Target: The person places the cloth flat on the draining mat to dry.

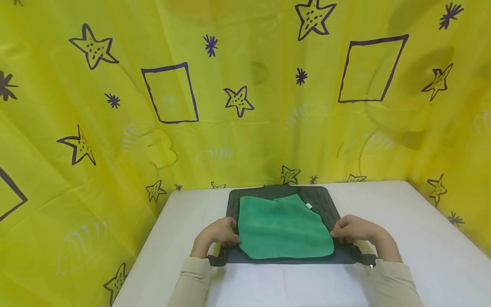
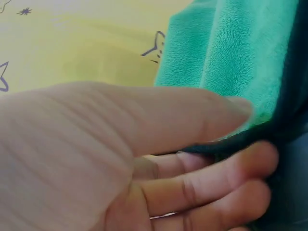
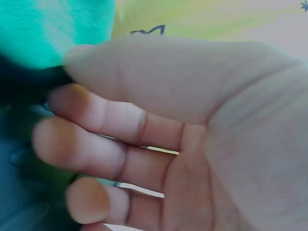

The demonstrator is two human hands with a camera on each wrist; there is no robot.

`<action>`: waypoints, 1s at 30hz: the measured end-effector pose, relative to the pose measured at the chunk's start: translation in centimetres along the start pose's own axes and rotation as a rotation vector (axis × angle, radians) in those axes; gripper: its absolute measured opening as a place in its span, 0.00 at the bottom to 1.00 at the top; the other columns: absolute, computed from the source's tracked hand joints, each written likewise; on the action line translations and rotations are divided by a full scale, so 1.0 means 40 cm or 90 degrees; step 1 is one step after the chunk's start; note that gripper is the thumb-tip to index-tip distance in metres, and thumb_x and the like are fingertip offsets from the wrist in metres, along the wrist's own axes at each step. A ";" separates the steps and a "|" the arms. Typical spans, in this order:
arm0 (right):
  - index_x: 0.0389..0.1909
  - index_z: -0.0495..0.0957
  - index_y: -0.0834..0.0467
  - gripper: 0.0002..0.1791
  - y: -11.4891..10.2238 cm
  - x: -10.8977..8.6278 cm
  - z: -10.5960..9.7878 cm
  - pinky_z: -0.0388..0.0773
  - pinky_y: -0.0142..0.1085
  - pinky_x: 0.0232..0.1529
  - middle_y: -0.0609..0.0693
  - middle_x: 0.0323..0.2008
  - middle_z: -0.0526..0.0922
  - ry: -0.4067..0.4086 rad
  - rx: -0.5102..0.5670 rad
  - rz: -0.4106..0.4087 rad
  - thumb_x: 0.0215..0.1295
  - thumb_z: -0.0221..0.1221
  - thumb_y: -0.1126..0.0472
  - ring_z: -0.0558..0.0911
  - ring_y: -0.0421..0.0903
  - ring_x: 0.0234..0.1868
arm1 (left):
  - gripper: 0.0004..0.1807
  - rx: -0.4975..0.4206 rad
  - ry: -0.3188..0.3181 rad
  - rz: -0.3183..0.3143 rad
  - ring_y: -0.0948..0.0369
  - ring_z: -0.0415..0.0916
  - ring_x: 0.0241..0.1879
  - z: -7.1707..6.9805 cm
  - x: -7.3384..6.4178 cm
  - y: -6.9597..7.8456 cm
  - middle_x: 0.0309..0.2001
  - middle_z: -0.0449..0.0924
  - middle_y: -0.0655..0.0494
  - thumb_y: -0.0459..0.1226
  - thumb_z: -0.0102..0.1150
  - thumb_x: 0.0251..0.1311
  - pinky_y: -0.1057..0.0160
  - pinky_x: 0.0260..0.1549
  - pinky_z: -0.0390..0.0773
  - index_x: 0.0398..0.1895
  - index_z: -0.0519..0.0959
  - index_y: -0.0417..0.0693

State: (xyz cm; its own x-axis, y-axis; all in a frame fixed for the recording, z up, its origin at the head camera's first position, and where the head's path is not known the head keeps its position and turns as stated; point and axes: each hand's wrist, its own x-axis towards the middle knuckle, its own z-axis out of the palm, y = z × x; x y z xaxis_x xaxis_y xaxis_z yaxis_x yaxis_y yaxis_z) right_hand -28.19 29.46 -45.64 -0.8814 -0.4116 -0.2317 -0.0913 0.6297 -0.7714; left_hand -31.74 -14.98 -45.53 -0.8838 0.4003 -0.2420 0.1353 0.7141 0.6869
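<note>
A green plush cloth (image 1: 284, 228) with a small white tag (image 1: 308, 206) lies spread over a dark grey textured board (image 1: 234, 204) on the table. My left hand (image 1: 220, 232) pinches the cloth's left edge between thumb and fingers. At the opposite edge, my right hand (image 1: 354, 229) pinches the cloth near its lower right corner. In the left wrist view the thumb (image 2: 192, 110) presses on top of the green cloth (image 2: 236, 53), with fingers underneath. The right wrist view shows thumb and forefinger meeting at the cloth's edge, the other fingers loosely bent.
A white table (image 1: 284, 281) carries the board. Behind and beside it hangs a yellow curtain (image 1: 238, 140) printed with stars and squares. Black straps (image 1: 218, 259) sit by both wrists, close to the board's front corners.
</note>
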 end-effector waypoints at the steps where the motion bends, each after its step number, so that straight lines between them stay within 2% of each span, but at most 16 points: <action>1: 0.26 0.79 0.66 0.17 -0.001 0.001 0.001 0.70 0.34 0.26 0.48 0.22 0.75 0.010 -0.005 0.004 0.71 0.59 0.58 0.72 0.43 0.25 | 0.27 0.007 0.003 0.005 0.60 0.79 0.23 0.002 0.002 -0.002 0.25 0.83 0.52 0.36 0.68 0.60 0.63 0.25 0.79 0.58 0.73 0.28; 5: 0.26 0.78 0.64 0.17 -0.003 0.006 0.004 0.69 0.36 0.28 0.48 0.21 0.72 0.072 -0.025 0.018 0.72 0.58 0.57 0.71 0.45 0.26 | 0.23 0.016 0.068 0.022 0.60 0.78 0.22 0.002 0.010 -0.007 0.25 0.83 0.52 0.39 0.64 0.64 0.63 0.24 0.78 0.55 0.76 0.30; 13: 0.36 0.80 0.64 0.14 -0.006 0.030 0.007 0.71 0.40 0.36 0.52 0.30 0.77 0.175 -0.014 0.032 0.74 0.57 0.56 0.74 0.48 0.34 | 0.15 -0.023 0.282 0.023 0.61 0.72 0.22 -0.001 0.031 -0.017 0.26 0.78 0.53 0.44 0.60 0.70 0.64 0.22 0.71 0.46 0.82 0.40; 17: 0.45 0.81 0.65 0.17 -0.020 0.039 0.006 0.74 0.40 0.40 0.56 0.38 0.82 0.221 -0.010 0.054 0.76 0.55 0.54 0.77 0.50 0.40 | 0.13 -0.026 0.360 0.023 0.58 0.74 0.27 -0.001 0.045 -0.016 0.30 0.81 0.51 0.44 0.60 0.69 0.62 0.25 0.72 0.42 0.84 0.44; 20: 0.50 0.80 0.67 0.19 -0.041 0.047 0.004 0.76 0.40 0.42 0.58 0.43 0.83 0.234 -0.013 0.051 0.77 0.54 0.53 0.79 0.51 0.43 | 0.11 -0.010 0.392 0.027 0.57 0.77 0.31 -0.006 0.060 -0.010 0.34 0.85 0.50 0.42 0.60 0.68 0.60 0.29 0.75 0.40 0.85 0.45; 24: 0.48 0.81 0.67 0.17 -0.076 0.074 -0.002 0.76 0.40 0.41 0.58 0.43 0.84 0.228 -0.039 0.023 0.76 0.55 0.55 0.78 0.50 0.43 | 0.10 0.012 0.402 0.018 0.57 0.78 0.29 -0.026 0.088 0.005 0.36 0.87 0.49 0.42 0.61 0.68 0.59 0.29 0.76 0.38 0.86 0.46; 30: 0.45 0.81 0.68 0.13 -0.100 0.164 0.002 0.80 0.44 0.42 0.60 0.41 0.85 0.211 -0.081 -0.014 0.72 0.58 0.61 0.81 0.51 0.41 | 0.13 0.011 0.400 -0.026 0.58 0.76 0.26 -0.048 0.152 0.015 0.34 0.87 0.51 0.45 0.61 0.69 0.62 0.24 0.71 0.35 0.87 0.47</action>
State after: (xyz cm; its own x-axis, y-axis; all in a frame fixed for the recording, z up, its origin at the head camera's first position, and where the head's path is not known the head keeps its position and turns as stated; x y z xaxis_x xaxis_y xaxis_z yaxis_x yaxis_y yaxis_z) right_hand -33.60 24.21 -44.13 -0.9791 -0.2035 0.0052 -0.1510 0.7088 -0.6891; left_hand -37.89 -13.21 -45.28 -0.9820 -0.0375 0.1852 0.0989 0.7333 0.6726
